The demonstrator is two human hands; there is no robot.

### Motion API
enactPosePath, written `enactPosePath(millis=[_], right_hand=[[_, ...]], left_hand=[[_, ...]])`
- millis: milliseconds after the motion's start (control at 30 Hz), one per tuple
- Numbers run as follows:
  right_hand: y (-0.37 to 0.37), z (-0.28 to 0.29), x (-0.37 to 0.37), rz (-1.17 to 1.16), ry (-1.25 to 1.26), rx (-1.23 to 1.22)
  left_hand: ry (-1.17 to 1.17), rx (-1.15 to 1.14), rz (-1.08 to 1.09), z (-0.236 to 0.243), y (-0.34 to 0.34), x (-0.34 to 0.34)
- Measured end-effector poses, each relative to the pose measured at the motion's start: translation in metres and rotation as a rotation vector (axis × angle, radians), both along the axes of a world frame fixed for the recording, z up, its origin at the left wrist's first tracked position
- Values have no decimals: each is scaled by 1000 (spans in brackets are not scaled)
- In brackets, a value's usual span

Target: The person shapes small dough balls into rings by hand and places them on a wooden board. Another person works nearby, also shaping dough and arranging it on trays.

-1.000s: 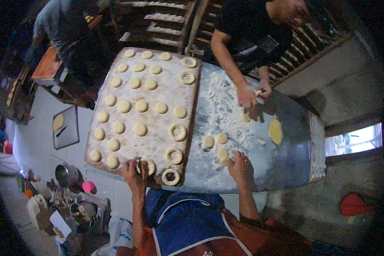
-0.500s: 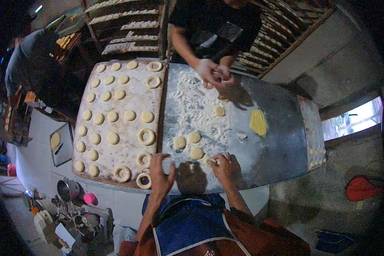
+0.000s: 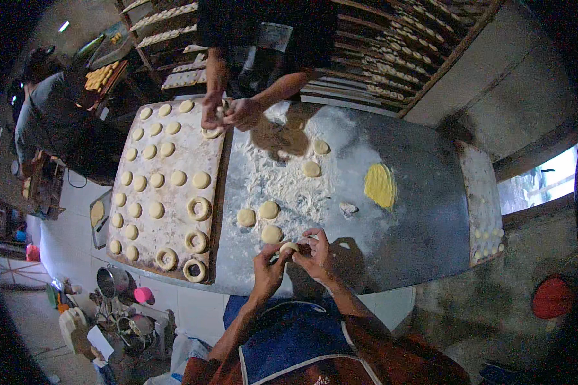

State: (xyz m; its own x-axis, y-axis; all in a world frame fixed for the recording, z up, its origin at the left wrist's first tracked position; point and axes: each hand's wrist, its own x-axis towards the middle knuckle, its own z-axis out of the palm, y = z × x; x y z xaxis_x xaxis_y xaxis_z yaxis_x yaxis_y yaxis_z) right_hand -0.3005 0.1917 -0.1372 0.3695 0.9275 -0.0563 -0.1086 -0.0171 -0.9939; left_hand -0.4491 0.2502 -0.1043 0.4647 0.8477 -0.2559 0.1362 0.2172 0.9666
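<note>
A small pale dough piece (image 3: 289,246) is pinched between my two hands, above the near edge of the floured metal table (image 3: 424,179). My left hand (image 3: 268,271) grips its left side with bent fingers, and my right hand (image 3: 317,260) holds its right side. Just beyond lie three flat dough rounds (image 3: 269,210). To the left, a floured wooden board (image 3: 173,231) carries rows of dough rounds (image 3: 156,180) and several dough rings (image 3: 196,241) along its right and near edges.
Across the table, a co-worker's hands (image 3: 230,114) work a dough piece over the board's far corner. A yellow smear (image 3: 380,187) and a whitish scrap (image 3: 349,208) lie right of the loose flour (image 3: 276,170). Racks of dough trays (image 3: 398,58) stand behind; another person (image 3: 61,115) is far left.
My left hand has moved from the board's edge to meet my right hand, and both now hold the dough piece. The co-worker has shifted left toward the board. My view has turned slightly.
</note>
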Motion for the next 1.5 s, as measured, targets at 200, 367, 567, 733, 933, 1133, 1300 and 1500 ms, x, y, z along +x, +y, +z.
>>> enactPosePath(millis=[200,367,567,733,933,1133,1300,1500], right_hand=[[0,31,9,160,-67,-138],[-1,33,27,418,377,55],[8,16,8,20,654,-244],[24,-13,-4,131,259,-136],[58,35,-43,-65,-661,51],[76,38,-77,-49,-113,-262],[82,-14,-93,4,-530,-60],[114,59,-124,310,-531,-405]], left_hand=[[-85,-37,13,9,-9,8],[-302,-275,16,8,-3,6],[-465,-370,35,9,-5,-4],[-662,-331,167,-8,15,0],[-75,513,253,-16,36,-5],[-630,-234,205,11,65,-33],[-478,-39,343,-3,78,-56],[280,668,161,-13,91,-101]])
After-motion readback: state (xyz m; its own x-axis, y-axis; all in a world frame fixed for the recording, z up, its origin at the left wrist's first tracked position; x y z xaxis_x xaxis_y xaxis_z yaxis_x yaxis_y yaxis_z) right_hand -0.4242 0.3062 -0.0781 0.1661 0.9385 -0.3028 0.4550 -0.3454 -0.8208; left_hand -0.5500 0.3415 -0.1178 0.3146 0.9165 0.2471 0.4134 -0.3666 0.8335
